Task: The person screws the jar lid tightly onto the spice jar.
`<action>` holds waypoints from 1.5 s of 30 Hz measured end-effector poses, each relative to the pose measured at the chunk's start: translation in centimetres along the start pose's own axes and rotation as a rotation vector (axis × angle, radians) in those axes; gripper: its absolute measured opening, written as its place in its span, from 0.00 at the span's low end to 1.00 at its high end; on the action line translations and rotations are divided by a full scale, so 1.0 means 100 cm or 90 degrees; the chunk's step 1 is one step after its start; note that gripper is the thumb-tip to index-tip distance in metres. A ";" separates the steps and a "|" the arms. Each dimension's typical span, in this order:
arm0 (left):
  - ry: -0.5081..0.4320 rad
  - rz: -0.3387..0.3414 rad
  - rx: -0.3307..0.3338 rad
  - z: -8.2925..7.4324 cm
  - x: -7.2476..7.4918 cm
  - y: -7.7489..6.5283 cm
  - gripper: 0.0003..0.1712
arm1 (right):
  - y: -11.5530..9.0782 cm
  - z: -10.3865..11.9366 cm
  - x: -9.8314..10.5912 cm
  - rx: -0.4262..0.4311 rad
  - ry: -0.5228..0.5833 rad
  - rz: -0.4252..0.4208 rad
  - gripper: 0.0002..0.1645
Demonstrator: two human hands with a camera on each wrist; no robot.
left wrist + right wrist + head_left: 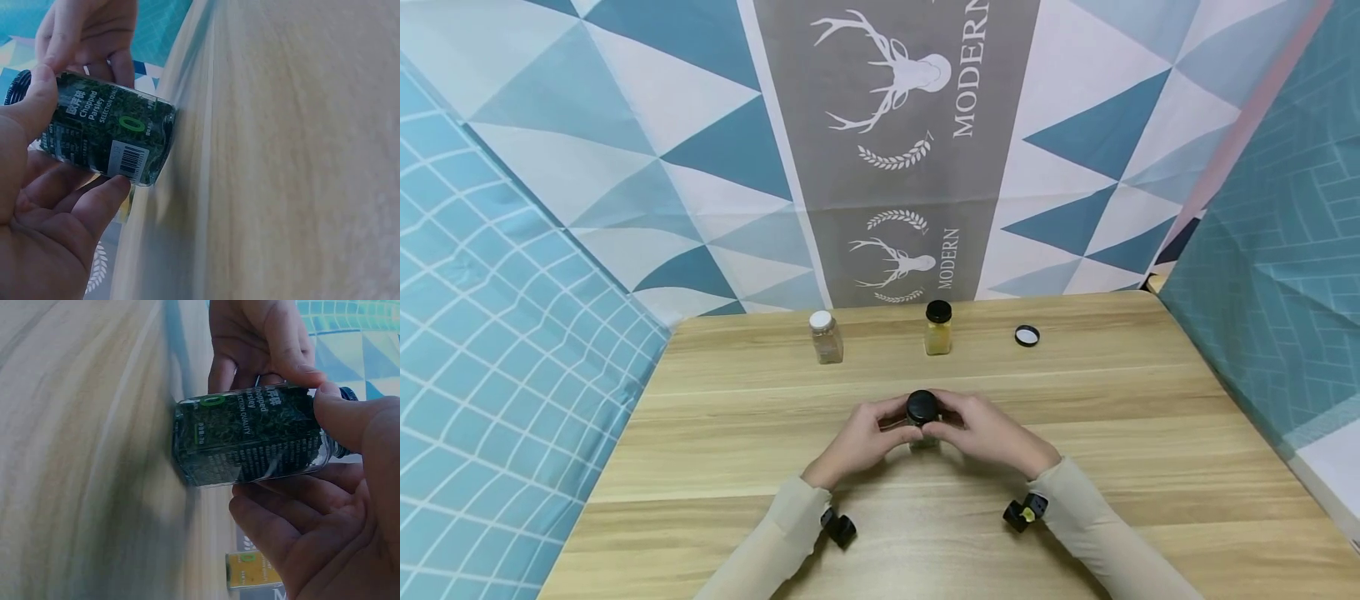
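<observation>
A square glass jar of chopped parsley with a black lid stands upright between both hands. My left hand holds it from the left, its thumb near the jar's shoulder below the lid and its fingers around the side. From the right, my right hand grips the same jar, thumb also high on the front. Both thumbs come close together in the right wrist view, where the jar's label faces the camera. The jar's base is at the table or barely over it; I cannot tell which.
Farther back on the wooden table stand a white-capped jar with brownish contents and a black-lidded jar with yellow contents. A loose black lid lies at the back right, its white inside facing up. Patterned cloth hangs behind.
</observation>
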State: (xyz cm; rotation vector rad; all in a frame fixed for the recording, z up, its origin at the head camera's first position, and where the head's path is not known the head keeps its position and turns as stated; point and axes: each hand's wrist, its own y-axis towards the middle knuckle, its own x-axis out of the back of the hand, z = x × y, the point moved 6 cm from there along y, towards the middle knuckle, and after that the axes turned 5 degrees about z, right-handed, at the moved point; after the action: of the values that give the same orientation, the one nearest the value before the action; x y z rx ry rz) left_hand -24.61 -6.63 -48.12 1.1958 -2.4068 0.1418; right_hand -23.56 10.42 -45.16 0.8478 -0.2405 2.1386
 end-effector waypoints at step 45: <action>0.017 -0.011 0.018 0.001 0.003 -0.002 0.32 | 0.003 -0.004 -0.006 -0.031 -0.008 -0.013 0.29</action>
State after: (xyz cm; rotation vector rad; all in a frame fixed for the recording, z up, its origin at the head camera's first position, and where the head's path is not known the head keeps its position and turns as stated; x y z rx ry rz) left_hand -24.68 -6.98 -48.05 1.2186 -2.3788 0.1853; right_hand -23.71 10.06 -45.79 0.8315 -0.2877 2.1002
